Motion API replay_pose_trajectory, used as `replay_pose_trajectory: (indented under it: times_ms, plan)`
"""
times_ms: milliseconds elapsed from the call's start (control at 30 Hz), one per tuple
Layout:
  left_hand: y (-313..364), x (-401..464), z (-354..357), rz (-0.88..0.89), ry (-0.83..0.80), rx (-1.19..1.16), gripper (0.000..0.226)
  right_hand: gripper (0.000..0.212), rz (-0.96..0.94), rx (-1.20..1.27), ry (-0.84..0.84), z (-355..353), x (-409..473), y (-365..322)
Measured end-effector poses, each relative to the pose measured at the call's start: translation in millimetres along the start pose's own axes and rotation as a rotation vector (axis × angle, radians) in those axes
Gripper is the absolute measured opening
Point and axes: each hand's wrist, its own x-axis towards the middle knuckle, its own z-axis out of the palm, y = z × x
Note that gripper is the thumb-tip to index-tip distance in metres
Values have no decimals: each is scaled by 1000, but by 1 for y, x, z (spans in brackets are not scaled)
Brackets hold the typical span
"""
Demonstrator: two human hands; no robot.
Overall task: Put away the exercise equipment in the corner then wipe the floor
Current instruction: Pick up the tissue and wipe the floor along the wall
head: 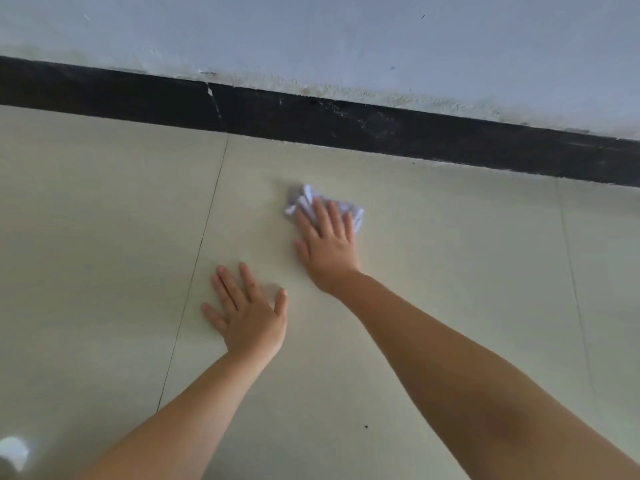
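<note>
My right hand [327, 242] lies flat with straight fingers on a crumpled white cloth [304, 199], pressing it onto the pale tiled floor [433, 237] a short way in front of the wall. Most of the cloth is under my fingers; its far and left edges stick out. My left hand [247, 313] rests palm down on the bare floor, fingers spread, nearer to me and left of the right hand. No exercise equipment is in view.
A black skirting board [346, 123] runs along the foot of a pale blue-white wall [311, 36] just beyond the cloth. Dark grout lines [194, 271] cross the tiles left and right. A small dark speck [366, 426] lies on the floor between my forearms.
</note>
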Motion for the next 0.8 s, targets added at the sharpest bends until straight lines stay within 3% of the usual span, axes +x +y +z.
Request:
replay_pose_trajectory:
  times_ms: [133, 200, 300, 433, 500, 567, 600, 667, 733, 800]
  plan:
    - [-8, 2, 1, 10, -5, -35, 78, 49, -366, -75, -157, -9, 42, -33]
    - [-8, 2, 0, 17, -7, -28, 79, 50, -314, -61, -96, -14, 56, 1]
    - [-9, -1, -1, 26, -9, -9, 78, 56, 78, -34, 120, -25, 44, 81]
    - [-6, -1, -3, 18, -17, -15, 79, 50, 632, 74, 236, -43, -23, 174]
    - [-6, -1, -5, 24, -27, -37, 77, 50, 950, 182, 268, -50, -43, 191]
    - [-10, -2, -9, 53, -10, -77, 70, 51, 1106, 289, 278, -49, -41, 172]
    - [-14, -4, -11, 78, 21, -110, 65, 51, 1078, 290, 287, -41, -36, 150]
    - [-24, -6, -16, 141, 118, -237, 58, 53, 805, 191, 332, -19, -28, 90]
    - [-33, -8, -24, 176, 212, -420, 54, 59, 388, 75, 283, 8, -31, 18]
    - [-39, -9, -33, 166, 280, -560, 53, 57, -86, 22, 86, 31, -56, -48]
